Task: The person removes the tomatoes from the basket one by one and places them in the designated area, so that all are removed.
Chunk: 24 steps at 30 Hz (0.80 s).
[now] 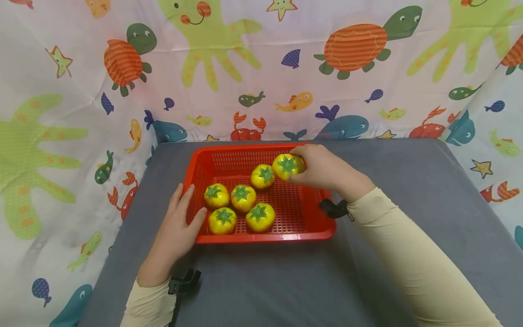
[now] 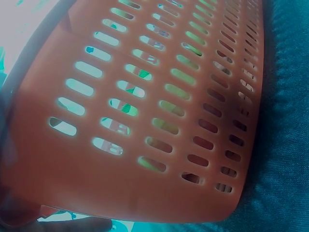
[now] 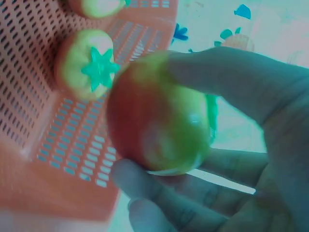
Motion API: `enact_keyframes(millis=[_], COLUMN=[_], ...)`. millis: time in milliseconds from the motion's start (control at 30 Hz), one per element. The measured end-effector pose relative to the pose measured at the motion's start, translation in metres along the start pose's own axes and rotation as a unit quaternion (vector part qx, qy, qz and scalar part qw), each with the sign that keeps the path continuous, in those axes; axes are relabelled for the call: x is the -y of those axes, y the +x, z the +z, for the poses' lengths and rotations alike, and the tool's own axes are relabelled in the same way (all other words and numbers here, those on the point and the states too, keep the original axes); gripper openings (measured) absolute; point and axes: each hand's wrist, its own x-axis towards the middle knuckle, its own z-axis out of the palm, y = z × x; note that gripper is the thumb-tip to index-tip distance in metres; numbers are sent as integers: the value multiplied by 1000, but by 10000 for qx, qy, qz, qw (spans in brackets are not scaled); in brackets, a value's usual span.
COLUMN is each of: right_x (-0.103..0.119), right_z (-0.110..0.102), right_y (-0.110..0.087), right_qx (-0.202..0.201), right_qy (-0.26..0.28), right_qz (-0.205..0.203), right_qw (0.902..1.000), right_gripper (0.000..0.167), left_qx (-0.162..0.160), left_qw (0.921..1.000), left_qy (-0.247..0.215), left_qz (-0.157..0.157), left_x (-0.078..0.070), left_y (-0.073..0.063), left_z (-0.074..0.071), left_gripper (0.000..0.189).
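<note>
A: What is the right hand (image 1: 323, 170) holding?

B: A small, glossy yellow plastic tomato with a green star-shaped stem (image 1: 287, 165), gripped in curled fingers (image 3: 217, 77) over the 1 o'clock corner of the red perforated plastic basket (image 1: 310, 225). It looks light, rigid and slippery; a grip around its middle suits it.

A: And the left hand (image 1: 175, 231)?

B: Flat, fingers straight, against the basket's 9 o'clock wall. Five more yellow tomatoes (image 1: 243, 198) fill the basket's left half; the right half is open. Grey desk (image 1: 408, 181) surrounds it, widest at 3 o'clock.
</note>
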Motion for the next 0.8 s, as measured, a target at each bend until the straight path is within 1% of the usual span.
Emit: enact_keyframes(millis=[200,333,433,533,633,800], right_x=[-17,-34,-48,-62,-75,-91], right_z=[-19,-35,-43,-44,-42,-40], right_y=[-10,-18,-24,-29,-33,-39], right_qx=[-332,-509,-636,-668,-672,-718], right_qy=[192,206,163,77,30,17], right_qz=[151,387,601,761,895,1070], right_qw=[9991,9977,9960,9948,9937,9917], right_gripper=[71,70,72,77,81,81], left_qx=[-30,-33,-9,18,-13,-105], left_qw=[10000,10000,10000,9999,9999,9999], left_qy=[-36,-43,-67,-93,-101,-81], left_qz=[-28,-26,-57,-90,-58,22], left_x=[1,1,2,2,1,2], left_y=[1,1,0,-1,-1,0], left_z=[1,2,3,3,3,3], left_gripper=[80,80,80,80,79,76])
